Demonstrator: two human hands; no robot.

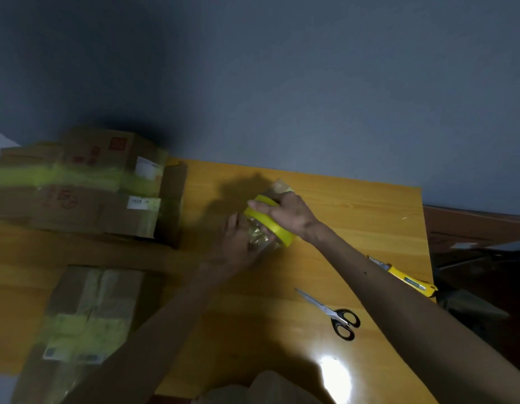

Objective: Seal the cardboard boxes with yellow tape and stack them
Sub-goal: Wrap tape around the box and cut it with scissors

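My right hand (288,214) grips a yellow tape roll (272,225) from above, over the middle of the wooden table (355,217). My left hand (238,243) touches the crumpled loose tape end (260,236) at the roll's near side. A stack of taped cardboard boxes (81,185) stands at the far left, with yellow tape bands across it. Another cardboard box (87,316) with yellow tape lies at the near left, partly under my left forearm.
Black-handled scissors (334,314) lie on the table to the near right. A yellow utility knife (404,277) rests by the table's right edge. A blue-grey wall rises behind the table. Dark furniture stands beyond the right edge.
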